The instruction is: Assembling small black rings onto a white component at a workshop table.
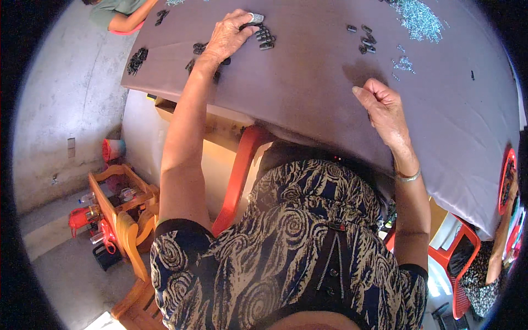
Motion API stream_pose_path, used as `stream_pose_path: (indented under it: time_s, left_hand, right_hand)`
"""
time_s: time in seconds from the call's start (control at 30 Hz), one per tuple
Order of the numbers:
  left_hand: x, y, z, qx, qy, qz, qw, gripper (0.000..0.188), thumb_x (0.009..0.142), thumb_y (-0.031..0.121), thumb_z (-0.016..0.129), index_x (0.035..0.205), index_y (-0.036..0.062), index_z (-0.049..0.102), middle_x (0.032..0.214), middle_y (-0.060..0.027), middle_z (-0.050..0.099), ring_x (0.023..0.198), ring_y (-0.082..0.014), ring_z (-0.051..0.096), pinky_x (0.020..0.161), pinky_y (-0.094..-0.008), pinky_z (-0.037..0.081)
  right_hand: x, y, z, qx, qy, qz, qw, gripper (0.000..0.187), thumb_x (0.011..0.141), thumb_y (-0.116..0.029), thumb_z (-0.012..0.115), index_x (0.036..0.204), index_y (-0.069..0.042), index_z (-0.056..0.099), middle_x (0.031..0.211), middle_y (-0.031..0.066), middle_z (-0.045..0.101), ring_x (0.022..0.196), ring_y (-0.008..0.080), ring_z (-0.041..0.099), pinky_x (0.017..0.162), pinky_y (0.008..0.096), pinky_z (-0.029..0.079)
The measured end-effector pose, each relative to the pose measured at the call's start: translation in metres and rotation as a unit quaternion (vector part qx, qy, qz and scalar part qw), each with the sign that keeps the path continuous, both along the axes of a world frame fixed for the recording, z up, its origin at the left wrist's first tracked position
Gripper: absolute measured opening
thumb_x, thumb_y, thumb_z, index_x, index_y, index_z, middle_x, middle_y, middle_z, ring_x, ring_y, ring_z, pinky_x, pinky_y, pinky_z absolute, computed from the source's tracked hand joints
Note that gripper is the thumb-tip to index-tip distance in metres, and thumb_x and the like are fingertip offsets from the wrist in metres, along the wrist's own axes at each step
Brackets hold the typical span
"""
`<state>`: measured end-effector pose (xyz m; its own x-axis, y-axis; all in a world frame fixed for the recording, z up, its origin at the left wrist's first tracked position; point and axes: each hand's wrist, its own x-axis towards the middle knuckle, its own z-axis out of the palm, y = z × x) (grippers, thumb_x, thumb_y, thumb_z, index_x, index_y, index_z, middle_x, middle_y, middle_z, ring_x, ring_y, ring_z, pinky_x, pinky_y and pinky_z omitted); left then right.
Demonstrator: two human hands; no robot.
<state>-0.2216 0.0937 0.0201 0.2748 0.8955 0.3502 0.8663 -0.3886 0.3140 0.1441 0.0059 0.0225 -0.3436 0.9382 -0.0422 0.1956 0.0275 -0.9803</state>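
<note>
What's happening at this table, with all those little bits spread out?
A person sits at a table covered in a mauve cloth, sorting small parts. Their left hand reaches forward onto a cluster of small dark pieces, with a pale piece at the fingertips. Their right hand rests loosely curled on the cloth, holding nothing visible. More dark pieces and a heap of tiny shiny bits lie further off. Another person's arm shows at the far corner.

Brown table (308, 93) — dark parts (265, 37), silvery screws (419, 21)
</note>
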Motion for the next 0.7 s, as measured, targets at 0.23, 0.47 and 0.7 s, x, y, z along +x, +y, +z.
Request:
stream_pose_path:
  time_s: [0.23, 0.47, 0.7]
  left_hand:
    - [0.004, -0.002, -0.001, -0.019, -0.024, -0.005, 1.000, 0.026, 0.079, 0.016, 0.069, 0.102, 0.0069, 0.063, 0.100, -0.0076, 0.061, 0.094, -0.0309, 0.059, 0.081, -0.0383, 0.049]
    - [0.002, -0.013, 0.003, 0.014, 0.011, 0.041, 0.999, 0.027, 0.079, 0.014, 0.069, 0.103, 0.0055, 0.062, 0.095, -0.0081, 0.060, 0.089, -0.0287, 0.060, 0.080, -0.0355, 0.049]
    - [-0.019, -0.019, -0.002, 0.046, 0.040, 0.078, 0.995, 0.028, 0.080, 0.014, 0.070, 0.104, 0.0032, 0.061, 0.097, -0.0079, 0.058, 0.090, -0.0245, 0.060, 0.080, -0.0327, 0.048]
  right_hand:
    - [-0.001, 0.000, 0.003, -0.015, 0.008, 0.002, 1.000, 0.032, 0.089, -0.014, 0.063, 0.065, -0.007, 0.044, 0.062, -0.0105, 0.033, 0.058, 0.0018, 0.028, 0.048, 0.0217, 0.025]
    - [0.003, 0.004, -0.001, 0.028, 0.061, -0.053, 0.996, 0.033, 0.089, -0.011, 0.063, 0.064, -0.009, 0.042, 0.062, -0.0102, 0.035, 0.058, 0.0013, 0.029, 0.049, 0.0206, 0.024]
    - [0.003, 0.008, -0.001, 0.061, 0.097, -0.137, 0.984, 0.027, 0.089, -0.009, 0.064, 0.069, -0.009, 0.045, 0.065, -0.0101, 0.038, 0.061, 0.0004, 0.032, 0.053, 0.0178, 0.028]
